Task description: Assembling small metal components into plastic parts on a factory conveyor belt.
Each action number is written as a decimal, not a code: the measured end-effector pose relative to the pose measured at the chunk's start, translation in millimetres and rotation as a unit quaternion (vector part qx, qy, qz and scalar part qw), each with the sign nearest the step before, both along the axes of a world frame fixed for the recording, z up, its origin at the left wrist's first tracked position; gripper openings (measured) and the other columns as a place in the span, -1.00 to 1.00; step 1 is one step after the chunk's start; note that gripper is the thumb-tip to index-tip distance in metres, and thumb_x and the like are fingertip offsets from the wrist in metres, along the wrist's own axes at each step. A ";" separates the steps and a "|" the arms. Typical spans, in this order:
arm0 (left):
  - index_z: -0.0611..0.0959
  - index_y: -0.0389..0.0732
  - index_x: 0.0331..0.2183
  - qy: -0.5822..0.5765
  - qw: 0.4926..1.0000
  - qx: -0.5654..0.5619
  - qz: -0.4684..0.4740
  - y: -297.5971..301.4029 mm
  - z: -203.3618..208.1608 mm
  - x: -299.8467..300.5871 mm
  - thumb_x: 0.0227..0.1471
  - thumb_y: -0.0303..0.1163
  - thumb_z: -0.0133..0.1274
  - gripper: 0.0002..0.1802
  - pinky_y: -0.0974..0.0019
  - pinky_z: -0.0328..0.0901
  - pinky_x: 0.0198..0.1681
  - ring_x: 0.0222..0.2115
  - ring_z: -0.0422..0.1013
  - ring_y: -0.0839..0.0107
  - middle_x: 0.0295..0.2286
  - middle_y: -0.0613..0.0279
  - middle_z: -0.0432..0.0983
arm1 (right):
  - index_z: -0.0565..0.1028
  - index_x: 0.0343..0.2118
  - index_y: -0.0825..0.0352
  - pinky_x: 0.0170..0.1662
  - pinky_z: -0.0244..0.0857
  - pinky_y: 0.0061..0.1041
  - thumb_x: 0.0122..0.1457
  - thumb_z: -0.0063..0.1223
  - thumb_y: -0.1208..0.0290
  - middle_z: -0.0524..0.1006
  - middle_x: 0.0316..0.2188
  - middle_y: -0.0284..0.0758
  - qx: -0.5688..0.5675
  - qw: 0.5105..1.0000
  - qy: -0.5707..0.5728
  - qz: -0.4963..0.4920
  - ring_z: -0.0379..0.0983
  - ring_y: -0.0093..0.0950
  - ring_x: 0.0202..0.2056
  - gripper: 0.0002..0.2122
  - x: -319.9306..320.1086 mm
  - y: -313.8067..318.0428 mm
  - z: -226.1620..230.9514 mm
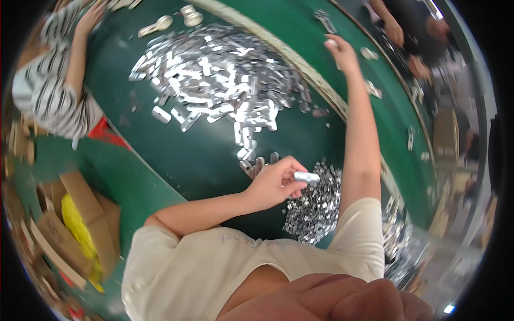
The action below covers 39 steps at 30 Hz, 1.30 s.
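My left hand is closed around a small silver metal piece, holding it over the green table beside a low heap of small shiny metal parts. My right arm stretches far across the table. My right hand pinches a small pale metal piece just past the beige band that crosses the table. A large pile of silver metal plates lies beyond my left hand. A few loose plates rest just above my left hand's fingers.
A person in a striped shirt works at the upper left, one hand on the table. Other people's hands work at the top right. Cardboard boxes and a yellow bag stand at the left.
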<state>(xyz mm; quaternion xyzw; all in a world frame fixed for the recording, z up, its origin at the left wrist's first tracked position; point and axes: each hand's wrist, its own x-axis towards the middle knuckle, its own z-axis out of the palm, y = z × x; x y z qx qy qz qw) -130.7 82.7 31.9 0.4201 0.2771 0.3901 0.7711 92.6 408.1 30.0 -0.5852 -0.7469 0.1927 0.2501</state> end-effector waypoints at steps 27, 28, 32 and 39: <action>0.36 -0.35 -0.22 0.084 0.993 0.075 -0.021 -15.5 -4.8 11.0 -0.05 -0.70 -0.01 -0.71 0.47 0.33 -0.47 -0.51 0.42 0.46 -0.43 0.09 0.46 | 0.27 0.02 0.21 0.04 0.11 -0.19 -0.15 0.10 -0.16 0.28 0.01 -0.04 -0.072 0.707 -0.035 -0.703 0.20 -0.16 0.06 -0.29 317.4 -179.8 -17.8; 0.36 -0.35 -0.21 0.093 0.992 0.079 -0.009 -17.1 -5.5 11.4 -0.05 -0.71 -0.01 -0.70 0.47 0.33 -0.48 -0.52 0.42 0.46 -0.44 0.09 0.46 | 0.32 -0.02 0.12 0.00 0.12 -0.15 -0.09 0.10 -0.04 0.35 -0.05 -0.10 -0.075 0.721 -0.094 -0.682 0.27 -0.18 0.00 -0.43 312.2 -178.3 -18.9; 0.37 -0.35 -0.21 0.130 0.989 0.071 0.010 -11.9 -10.3 9.9 -0.06 -0.72 0.00 -0.69 0.47 0.33 -0.49 -0.52 0.42 0.46 -0.46 0.11 0.45 | 0.34 -0.22 0.30 -0.17 0.30 -0.18 -0.07 0.02 0.43 0.42 -0.23 -0.08 0.099 0.873 -0.189 -0.438 0.39 -0.09 -0.21 -0.71 322.5 -170.6 -42.7; 0.42 -0.37 -0.19 0.113 0.992 0.050 0.013 -4.2 -1.6 14.3 -0.05 -0.67 0.02 -0.70 0.51 0.32 -0.46 -0.53 0.41 0.53 -0.52 0.18 0.45 | 0.29 -0.08 0.31 -0.24 0.31 -0.34 -0.24 0.13 0.42 0.47 -0.39 -0.14 -0.137 0.965 -0.194 -0.114 0.43 -0.24 -0.33 -0.46 202.7 -171.4 18.3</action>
